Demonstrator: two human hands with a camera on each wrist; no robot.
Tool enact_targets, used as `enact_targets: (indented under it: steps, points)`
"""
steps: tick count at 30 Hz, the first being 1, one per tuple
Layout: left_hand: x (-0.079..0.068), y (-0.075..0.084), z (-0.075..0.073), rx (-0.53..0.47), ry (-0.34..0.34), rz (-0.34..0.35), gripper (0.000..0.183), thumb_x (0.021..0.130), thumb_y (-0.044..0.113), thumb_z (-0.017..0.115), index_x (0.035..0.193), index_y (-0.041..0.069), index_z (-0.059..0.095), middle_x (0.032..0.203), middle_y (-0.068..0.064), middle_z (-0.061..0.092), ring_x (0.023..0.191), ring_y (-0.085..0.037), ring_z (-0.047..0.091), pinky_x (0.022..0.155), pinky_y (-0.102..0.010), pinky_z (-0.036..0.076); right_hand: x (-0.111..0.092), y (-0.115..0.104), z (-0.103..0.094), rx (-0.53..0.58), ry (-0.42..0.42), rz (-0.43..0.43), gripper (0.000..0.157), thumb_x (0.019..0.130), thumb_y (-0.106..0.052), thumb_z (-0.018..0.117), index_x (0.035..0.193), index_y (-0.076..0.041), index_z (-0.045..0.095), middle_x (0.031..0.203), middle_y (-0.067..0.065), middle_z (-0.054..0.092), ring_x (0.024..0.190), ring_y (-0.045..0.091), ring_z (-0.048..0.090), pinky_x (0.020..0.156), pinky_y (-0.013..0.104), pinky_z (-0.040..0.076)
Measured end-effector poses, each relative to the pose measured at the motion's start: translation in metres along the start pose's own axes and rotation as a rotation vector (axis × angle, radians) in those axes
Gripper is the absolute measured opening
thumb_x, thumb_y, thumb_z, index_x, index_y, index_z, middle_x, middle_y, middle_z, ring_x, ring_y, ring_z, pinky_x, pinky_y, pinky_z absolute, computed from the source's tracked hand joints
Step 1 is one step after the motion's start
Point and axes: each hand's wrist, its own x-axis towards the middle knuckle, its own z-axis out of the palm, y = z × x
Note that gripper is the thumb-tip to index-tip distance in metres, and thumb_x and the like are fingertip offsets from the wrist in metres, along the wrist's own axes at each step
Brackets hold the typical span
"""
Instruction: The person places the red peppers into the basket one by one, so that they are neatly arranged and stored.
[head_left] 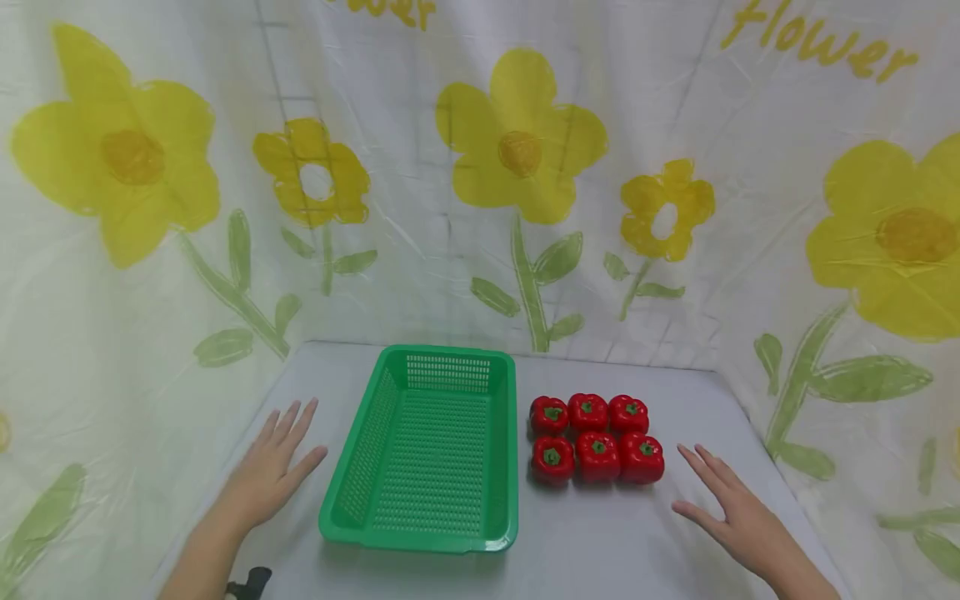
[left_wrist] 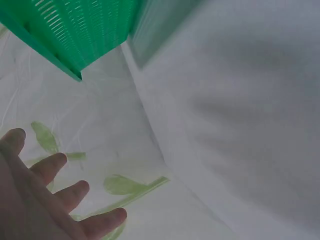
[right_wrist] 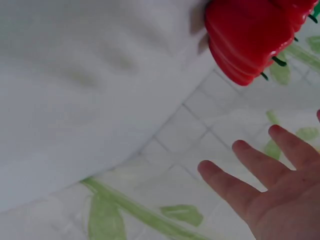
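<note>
A green plastic basket (head_left: pixel 431 542) with slotted walls stands on the white table, and nothing lies in it. Just right of it sit several red bell peppers (head_left: pixel 597 457) in two rows, green stems facing up. My left hand (head_left: pixel 266 471) hovers left of the basket with fingers spread, holding nothing; its fingers (left_wrist: pixel 72 196) show apart in the left wrist view. To the right of the peppers is my right hand (head_left: pixel 738 521), fingers extended and nothing in them. In the right wrist view the nearest red pepper (right_wrist: pixel 245 35) lies beyond the fingertips.
A white curtain (head_left: pixel 420 275) printed with yellow flowers hangs behind and beside the table (head_left: pixel 585 550). A small black object (head_left: pixel 253 582) shows at the bottom edge, by the left forearm.
</note>
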Motion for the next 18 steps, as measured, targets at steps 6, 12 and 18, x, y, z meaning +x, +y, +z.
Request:
enact_targets:
  steps: [6,12,18]
  points:
    - [0.01,0.002,0.018,-0.34,-0.053,0.011,0.064,0.109,0.036,0.038,0.164,0.017,0.01,0.167,-0.024,0.014,0.151,-0.053,0.011,0.116,-0.075,0.014,0.009,0.002,0.01,0.127,0.106,-0.032,0.077,0.092,-0.051,0.07,0.157,-0.026,0.038,0.155,0.027,0.039,0.135,0.051,0.042,0.091,0.076,0.046]
    - [0.017,0.008,0.034,-0.53,-0.109,-0.046,0.06,0.111,0.037,0.031,0.164,0.023,0.008,0.168,-0.021,0.012,0.151,-0.051,0.012,0.115,-0.075,0.017,0.022,0.007,0.024,0.335,0.119,-0.018,0.079,0.091,-0.038,0.075,0.158,-0.023,0.036,0.157,0.023,0.039,0.136,0.05,0.043,0.09,0.062,0.055]
    - [0.022,0.013,0.039,-0.553,-0.102,-0.06,0.06,0.11,0.041,0.03,0.164,0.023,0.01,0.167,-0.022,0.014,0.15,-0.051,0.019,0.114,-0.073,0.025,0.028,0.007,0.031,0.421,0.105,0.023,0.084,0.091,-0.037,0.075,0.16,-0.023,0.029,0.16,0.023,0.034,0.136,0.053,0.044,0.09,0.056,0.058]
